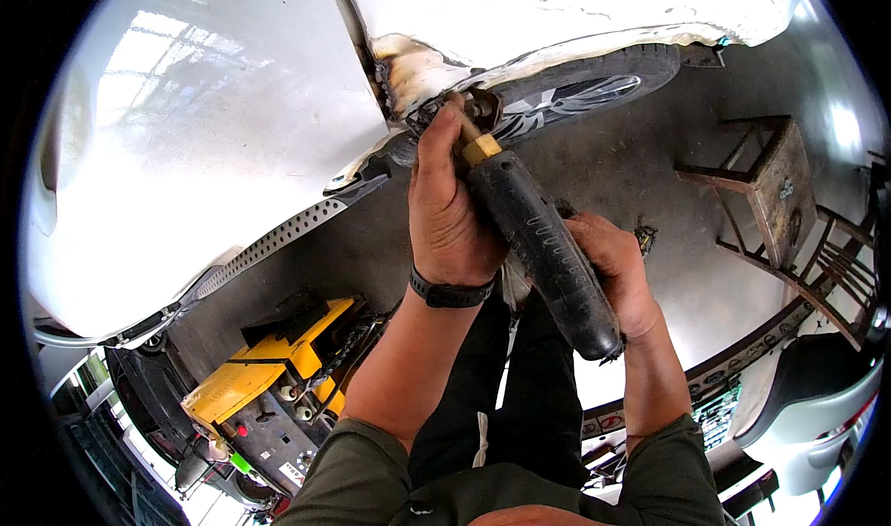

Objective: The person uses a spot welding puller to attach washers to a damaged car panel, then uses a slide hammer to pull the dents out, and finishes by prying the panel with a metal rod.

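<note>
Tool (pixel 548 257): head view, and it's a fat black cylinder with a brass collar (pixel 481 149), slanting between both hands, front end up by the scorched corner (pixel 413 73) of the white bodywork (pixel 223 164).
Left hand (pixel 455 224): clamped on the front of that cylinder, thumb stretched up past the collar; the other fingertips are hidden.
Right hand (pixel 617 271): wrapped against the rear half, fingers bent in behind it, tips out of sight.
Thumb danger: it's bare and right up at the burnt, ragged edge; one slip along the shaft could, I'd say, scrape or pinch it.
Round piece (pixel 485 108): dark, rusty-looking, near the front end; whether it joins the tool I can't tell, but a snag around there could twist the grip loose.
Wheel (pixel 594 90): close to the work, so a sideways skid might mark tyre or rim.
Markings: pale scratches on the cylinder, no words I can make out; smudged mark on the wooden stool (pixel 780 173), pale label on the yellow machine (pixel 246 387), neither legible.
</note>
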`<control>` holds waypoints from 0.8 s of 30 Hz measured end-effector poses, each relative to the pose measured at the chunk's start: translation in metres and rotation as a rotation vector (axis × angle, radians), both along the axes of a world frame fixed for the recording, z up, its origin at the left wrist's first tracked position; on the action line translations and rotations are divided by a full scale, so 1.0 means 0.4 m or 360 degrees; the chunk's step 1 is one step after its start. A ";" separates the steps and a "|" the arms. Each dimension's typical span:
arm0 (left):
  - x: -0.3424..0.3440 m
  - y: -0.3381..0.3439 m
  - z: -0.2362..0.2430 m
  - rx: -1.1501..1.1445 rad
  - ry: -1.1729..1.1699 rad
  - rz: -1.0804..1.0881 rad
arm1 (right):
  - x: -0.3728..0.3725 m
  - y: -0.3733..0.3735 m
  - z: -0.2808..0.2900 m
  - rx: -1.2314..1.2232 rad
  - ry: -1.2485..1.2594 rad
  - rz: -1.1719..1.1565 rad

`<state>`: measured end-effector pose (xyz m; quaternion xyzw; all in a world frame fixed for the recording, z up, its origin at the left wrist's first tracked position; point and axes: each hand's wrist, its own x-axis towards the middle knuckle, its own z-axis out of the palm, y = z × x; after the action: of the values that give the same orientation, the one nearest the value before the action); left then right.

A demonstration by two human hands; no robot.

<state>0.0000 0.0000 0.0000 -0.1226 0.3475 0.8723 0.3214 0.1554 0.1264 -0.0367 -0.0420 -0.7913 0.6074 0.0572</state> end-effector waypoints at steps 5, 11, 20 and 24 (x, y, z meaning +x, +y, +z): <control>-0.011 0.012 0.019 -0.0046 -0.0036 0.0072 | -0.021 0.010 0.010 0.0064 0.0151 -0.0011; -0.006 0.005 -0.001 -0.0061 -0.0022 0.0021 | -0.016 0.013 0.015 0.0064 0.0086 0.0001; -0.002 0.000 0.005 0.0105 -0.0057 0.0024 | -0.016 -0.002 0.063 -0.0018 -0.0052 -0.0090; 0.009 -0.010 0.005 0.0183 -0.0066 -0.0039 | -0.008 -0.004 0.071 -0.0052 -0.0222 -0.0097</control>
<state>0.0036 -0.0040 0.0022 -0.1178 0.2915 0.8841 0.3457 0.1521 0.1247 -0.0083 -0.1093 -0.7816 0.6138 0.0197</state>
